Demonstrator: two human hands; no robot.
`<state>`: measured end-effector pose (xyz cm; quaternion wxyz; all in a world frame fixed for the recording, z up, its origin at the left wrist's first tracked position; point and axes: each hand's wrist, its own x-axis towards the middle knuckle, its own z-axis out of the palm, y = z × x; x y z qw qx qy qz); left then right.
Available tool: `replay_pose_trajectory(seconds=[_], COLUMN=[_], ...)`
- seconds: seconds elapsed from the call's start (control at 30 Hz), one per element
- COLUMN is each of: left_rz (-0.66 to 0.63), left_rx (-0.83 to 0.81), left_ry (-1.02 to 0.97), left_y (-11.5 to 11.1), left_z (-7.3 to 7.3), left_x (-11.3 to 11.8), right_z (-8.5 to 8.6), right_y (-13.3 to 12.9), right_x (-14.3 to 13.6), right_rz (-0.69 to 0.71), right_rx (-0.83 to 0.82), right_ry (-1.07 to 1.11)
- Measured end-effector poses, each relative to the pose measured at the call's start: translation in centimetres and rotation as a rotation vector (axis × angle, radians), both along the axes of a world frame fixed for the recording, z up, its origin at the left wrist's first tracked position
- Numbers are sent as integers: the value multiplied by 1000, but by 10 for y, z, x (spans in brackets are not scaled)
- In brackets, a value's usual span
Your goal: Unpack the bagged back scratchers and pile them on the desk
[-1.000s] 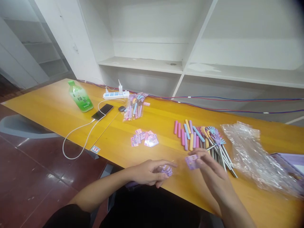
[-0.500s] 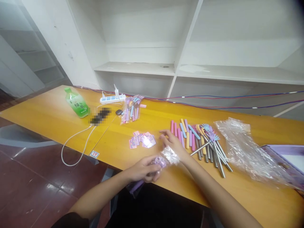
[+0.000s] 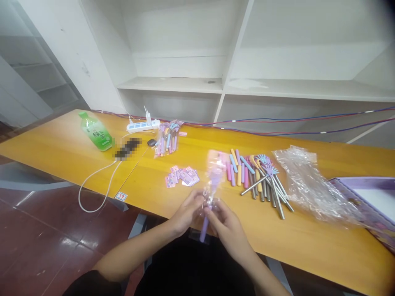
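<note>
A purple-handled item in a clear plastic bag [image 3: 204,228] is held upright over the table's front edge, its upper end blurred. My left hand [image 3: 189,210] grips the bag from the left, and my right hand [image 3: 227,227] closes on it from the right, thumb over the handle. Small pink and purple cards [image 3: 189,175] lie beyond my left hand. Right of the bag are pastel tubes [image 3: 239,174] and metal rods with coloured claw-shaped heads [image 3: 279,200].
A green bottle [image 3: 97,132], a power strip [image 3: 143,125] and a bag of similar items [image 3: 167,139] stand or lie at the back left. Crumpled clear plastic [image 3: 311,187] and a purple box [image 3: 367,185] are at the right.
My right hand has come down and back from near the cards to the bag. The bagged item has turned upright between both hands, and the view has shifted slightly.
</note>
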<state>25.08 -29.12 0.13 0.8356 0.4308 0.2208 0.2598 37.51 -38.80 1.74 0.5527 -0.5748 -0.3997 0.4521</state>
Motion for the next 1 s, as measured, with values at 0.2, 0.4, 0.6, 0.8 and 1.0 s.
replay_pose_trajectory(seconds=[0.2, 0.4, 0.6, 0.8, 1.0], left_rz=[-329, -272, -185, -362, -469], left_rx=[68, 84, 126, 93, 47], left_ry=[1, 98, 36, 21, -42], left_y=[-6, -9, -6, -3, -4], left_z=[-15, -12, -20, -22, -27], left_x=[-3, 0, -3, -6, -9], right_z=[3, 3, 9, 23, 69], right_y=[-8, -17, -21, -25, -24], right_x=[23, 22, 38, 55, 58], right_rz=[-128, -308, -386, -399, -392], right_rx=[49, 110, 176, 269, 362], right_ry=[86, -35, 78, 207, -45])
